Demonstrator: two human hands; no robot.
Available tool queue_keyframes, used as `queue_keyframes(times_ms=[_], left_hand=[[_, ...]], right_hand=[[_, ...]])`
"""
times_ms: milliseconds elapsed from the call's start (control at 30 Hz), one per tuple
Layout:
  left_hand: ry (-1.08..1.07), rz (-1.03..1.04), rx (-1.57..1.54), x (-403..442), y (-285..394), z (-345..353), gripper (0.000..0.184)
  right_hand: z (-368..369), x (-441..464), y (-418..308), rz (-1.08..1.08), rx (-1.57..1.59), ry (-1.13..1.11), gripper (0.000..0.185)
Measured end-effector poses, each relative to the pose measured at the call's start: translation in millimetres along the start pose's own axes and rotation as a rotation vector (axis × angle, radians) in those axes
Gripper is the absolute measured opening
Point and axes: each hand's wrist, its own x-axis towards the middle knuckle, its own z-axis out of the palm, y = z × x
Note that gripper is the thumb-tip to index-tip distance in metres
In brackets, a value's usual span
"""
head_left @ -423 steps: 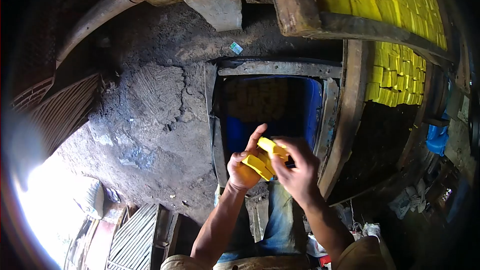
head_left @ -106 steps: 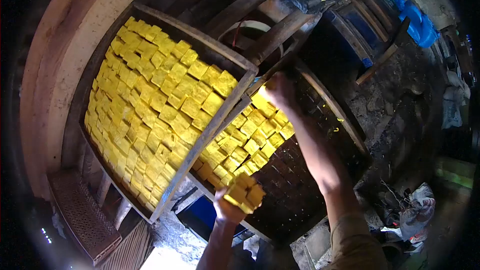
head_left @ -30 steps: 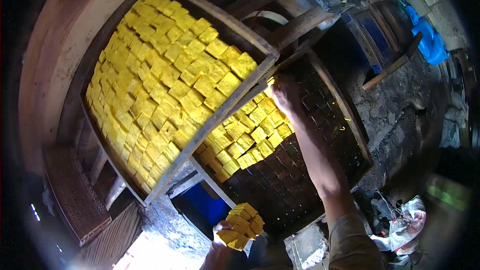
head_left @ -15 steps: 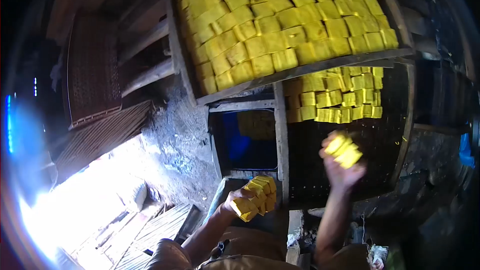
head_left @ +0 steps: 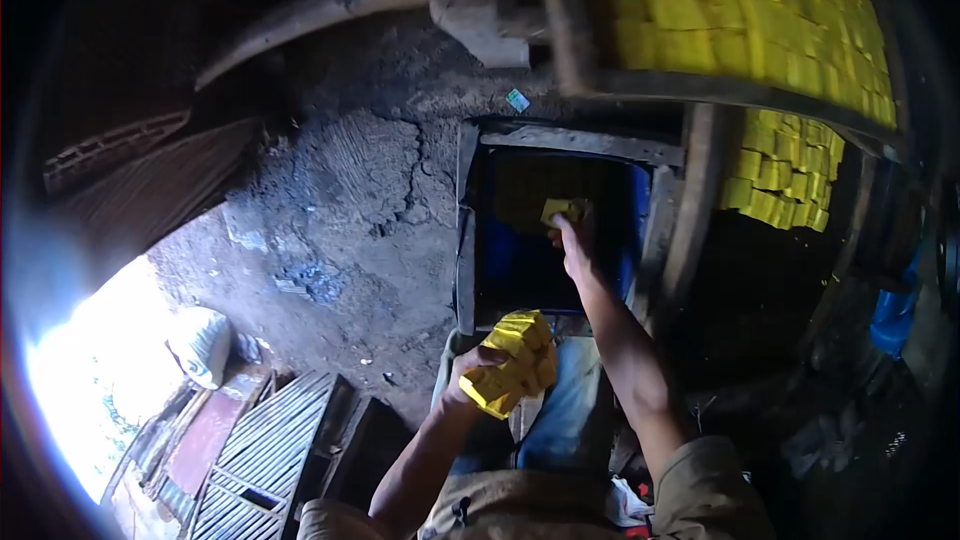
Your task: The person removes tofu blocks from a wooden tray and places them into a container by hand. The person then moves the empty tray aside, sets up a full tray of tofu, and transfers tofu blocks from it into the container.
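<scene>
My left hand [head_left: 480,372] is closed around a cluster of yellow blocks [head_left: 515,360] that look like tofu, held low in front of my body. My right hand [head_left: 574,245] reaches over the wood-framed, blue-lined bin [head_left: 630,240], its fingers closed on a yellow block [head_left: 560,210]; other blocks in this grip may be hidden. Dim yellowish shapes show deep in the bin behind that hand, too dark to make out.
A wooden-sided tray [head_left: 740,86] packed with yellow blocks [head_left: 740,10] stands at upper right. Below it, more yellow blocks [head_left: 785,170] sit on a dark surface. A slatted rack [head_left: 265,450] and a white sack [head_left: 203,345] lie at lower left.
My right hand has moved left from the dark surface to over the bin, with yellow tofu-like blocks in it. My left hand keeps its blocks. The view has swung left.
</scene>
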Motion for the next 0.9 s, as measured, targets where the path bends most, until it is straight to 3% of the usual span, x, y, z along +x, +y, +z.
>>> queue_keyframes(times_ms=[67, 200, 367, 533, 600, 700, 767, 833, 900], left_hand=[[-0.003, 0.057, 0.011, 15.8, 10.4, -36.7, 0.063], [-0.011, -0.019, -0.05, 32.4, 24.3, -81.3, 0.074], [0.172, -0.06, -0.048, 26.5, 47.6, -66.7, 0.08], [0.142, -0.12, -0.079, 24.5, 48.0, -75.1, 0.073], [0.01, 0.013, 0.123, 29.5, 48.2, -69.7, 0.06], [0.124, -0.113, -0.118, 42.9, 38.4, -79.4, 0.05], [0.219, -0.165, -0.064, 51.5, 50.4, -60.2, 0.049], [0.173, -0.228, -0.082, 61.2, 57.6, -55.1, 0.048], [0.103, -0.201, -0.129, 68.8, 56.9, -63.5, 0.047]], right_hand=[[23.0, 38.1, 16.5, -0.062, -0.102, 0.064, 0.041], [42.5, 93.5, 38.5, -0.156, -0.223, 0.16, 0.04], [49.5, 129.1, 54.1, -0.24, -0.291, 0.217, 0.039], [43.2, 118.1, 44.4, -0.317, -0.297, 0.219, 0.039], [37.6, 99.6, 32.8, -0.361, -0.274, 0.202, 0.039], [28.6, 27.7, -5.3, -0.471, -0.171, 0.078, 0.04], [23.5, -62.3, -47.1, -0.498, -0.07, -0.085, 0.043], [8.0, -126.0, -80.7, -0.793, -0.454, -0.384, 0.049], [9.7, -163.9, -113.9, -0.872, -0.938, -0.648, 0.065]])
